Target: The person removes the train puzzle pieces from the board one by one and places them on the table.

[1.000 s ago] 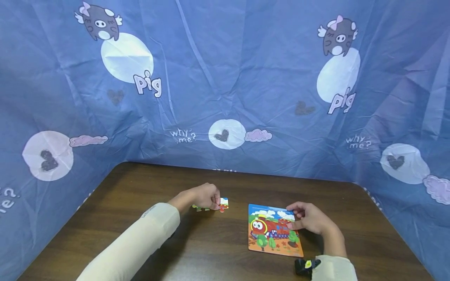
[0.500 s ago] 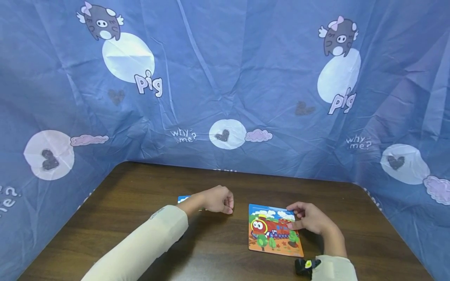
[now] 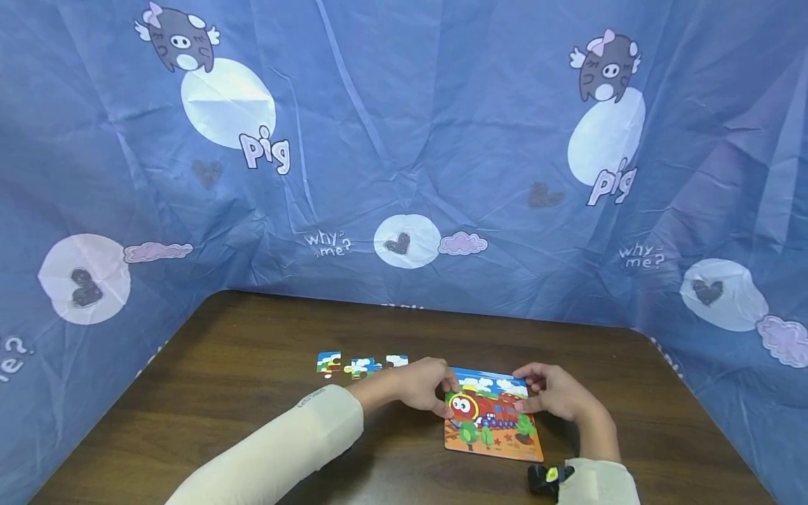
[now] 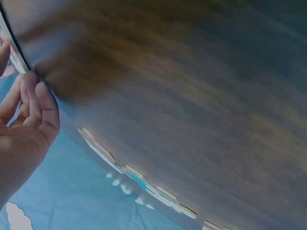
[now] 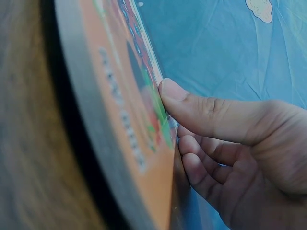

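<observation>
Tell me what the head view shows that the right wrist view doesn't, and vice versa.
Only the head view: the left hand at the train puzzle board, loose puzzle pieces, and pig prints.

Only the right wrist view: a row of marks, too blurred to read, along the board's orange margin.

Both: the right hand gripping the board, wooden table, and blue backdrop.

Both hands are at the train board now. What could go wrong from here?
The left hand reaches across close to the loose puzzle pieces, so drawing it back low might sweep some out of place.

The left hand and right hand sit at opposite edges of the train board; an uneven pull could tilt or slide it. If parts of its picture are loose, which I can't tell, they might shift.
</observation>
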`<action>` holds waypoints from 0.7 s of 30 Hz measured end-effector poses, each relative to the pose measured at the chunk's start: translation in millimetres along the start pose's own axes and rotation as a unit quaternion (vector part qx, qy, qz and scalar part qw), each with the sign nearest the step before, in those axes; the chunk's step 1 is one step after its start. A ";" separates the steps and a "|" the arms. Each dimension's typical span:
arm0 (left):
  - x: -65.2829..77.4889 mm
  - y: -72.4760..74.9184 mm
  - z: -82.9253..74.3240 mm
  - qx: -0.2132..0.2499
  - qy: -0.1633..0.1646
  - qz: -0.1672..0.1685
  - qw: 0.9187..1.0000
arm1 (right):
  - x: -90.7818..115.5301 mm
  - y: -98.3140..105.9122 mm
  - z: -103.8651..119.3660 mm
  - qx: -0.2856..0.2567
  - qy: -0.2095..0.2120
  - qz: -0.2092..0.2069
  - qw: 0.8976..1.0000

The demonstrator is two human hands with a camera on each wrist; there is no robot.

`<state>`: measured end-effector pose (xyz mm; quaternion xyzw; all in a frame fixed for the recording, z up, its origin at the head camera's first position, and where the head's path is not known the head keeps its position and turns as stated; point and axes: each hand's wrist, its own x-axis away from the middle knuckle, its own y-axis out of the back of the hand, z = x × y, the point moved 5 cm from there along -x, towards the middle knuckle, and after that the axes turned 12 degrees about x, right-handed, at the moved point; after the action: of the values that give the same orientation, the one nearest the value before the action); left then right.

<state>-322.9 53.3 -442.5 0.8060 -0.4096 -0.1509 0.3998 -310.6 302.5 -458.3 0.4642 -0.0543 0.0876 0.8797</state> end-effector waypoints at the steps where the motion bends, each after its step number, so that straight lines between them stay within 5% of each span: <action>1: -0.5 -1.1 -1.0 -0.003 0.003 -0.001 1.000 | -0.1 0.0 0.0 -0.001 0.001 0.001 1.000; 13: -3.1 -7.7 -11.1 -0.005 0.024 -0.011 1.000 | 1.7 2.2 1.0 0.018 0.011 0.010 1.000; 21: -1.7 -7.3 -10.9 0.000 0.038 -0.006 0.999 | 9.0 8.9 21.0 0.065 0.039 0.029 0.997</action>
<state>-313.8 62.8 -441.4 0.8133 -0.3895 -0.1222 0.4146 -304.0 291.0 -437.7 0.5149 -0.0276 0.1348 0.8461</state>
